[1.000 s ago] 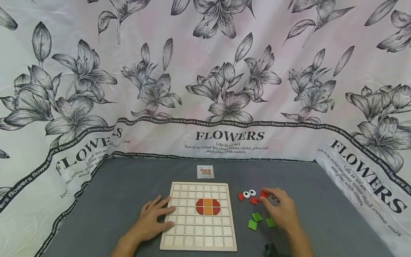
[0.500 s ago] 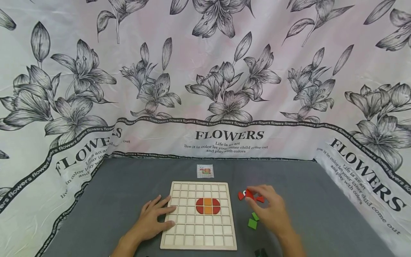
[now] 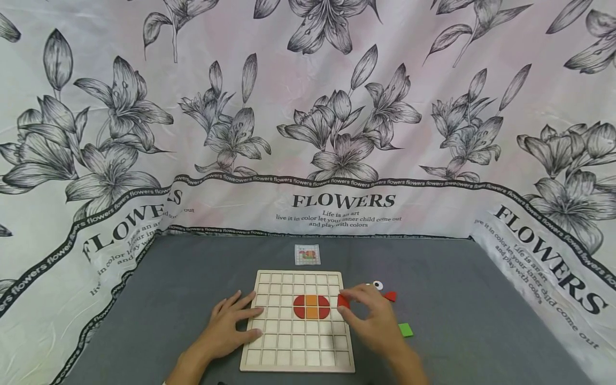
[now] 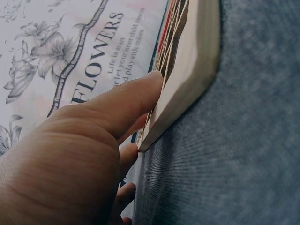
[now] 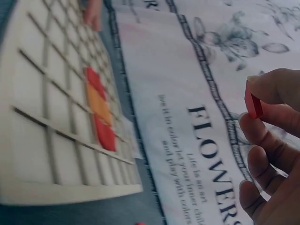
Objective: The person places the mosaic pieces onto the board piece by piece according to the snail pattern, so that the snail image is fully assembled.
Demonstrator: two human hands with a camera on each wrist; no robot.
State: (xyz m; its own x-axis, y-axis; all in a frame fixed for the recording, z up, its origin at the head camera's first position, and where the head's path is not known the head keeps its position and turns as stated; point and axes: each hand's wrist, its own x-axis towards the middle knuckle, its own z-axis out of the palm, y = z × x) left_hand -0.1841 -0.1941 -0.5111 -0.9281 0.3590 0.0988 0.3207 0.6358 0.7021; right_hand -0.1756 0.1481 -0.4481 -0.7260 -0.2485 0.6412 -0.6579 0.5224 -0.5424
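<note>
A pale wooden grid board (image 3: 284, 342) lies on the grey cloth. Near its middle, orange tiles (image 3: 312, 307) sit between rounded red tiles (image 3: 299, 307), filling several cells. My left hand (image 3: 226, 326) rests along the board's left edge with fingers spread; up close in the left wrist view, its thumb (image 4: 136, 96) touches the rim. Above the board's right edge, my right hand (image 3: 377, 321) pinches a small red tile (image 3: 343, 301) between thumb and fingertips. The right wrist view shows this red tile (image 5: 253, 103) edge-on, held clear of the board. Its full outline is partly hidden by the fingers.
Behind the board lies a small picture card (image 3: 307, 255). Right of it are a white ring piece with a dark centre (image 3: 377, 285), a loose red tile (image 3: 391, 295) and a green tile (image 3: 406, 330). My right hand covers other loose pieces. A flowered curtain (image 3: 344, 214) stands behind.
My right hand has picked up the red tile from among the loose pieces and carried it left to the board's right edge. My left hand has stayed in place.
</note>
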